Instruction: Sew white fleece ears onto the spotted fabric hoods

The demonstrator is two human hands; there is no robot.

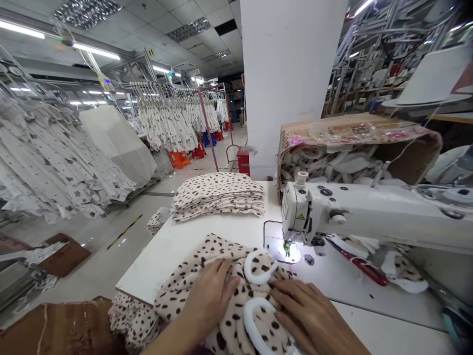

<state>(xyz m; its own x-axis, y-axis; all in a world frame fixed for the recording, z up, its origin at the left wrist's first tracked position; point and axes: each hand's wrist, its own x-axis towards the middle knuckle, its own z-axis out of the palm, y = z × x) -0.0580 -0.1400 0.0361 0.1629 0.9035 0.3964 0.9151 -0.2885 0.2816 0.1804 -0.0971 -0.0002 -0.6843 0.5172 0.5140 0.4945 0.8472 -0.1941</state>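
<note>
A beige fleece fabric piece with dark spots (232, 318) lies bunched at the near edge of the white table. Two white-trimmed rounded loops, an upper one (251, 268) and a lower one (250, 320), sit on it, spotted fabric showing inside each. My left hand (210, 296) rests on the cloth left of the loops, fingers stretched out and thumb apart. To their right, my right hand (310, 310) lies with spread fingers on the fabric, touching beside the loops. The sewing machine's needle area (287, 248) is lit, just beyond my right hand.
A stack of spotted fabric pieces (218, 195) lies at the table's far side. The white sewing machine (369, 207) spans the right, red-handled scissors (369, 271) beneath its arm. Behind stands a carton (358, 128) of white-trimmed pieces. Hanging garments (55, 153) line the left.
</note>
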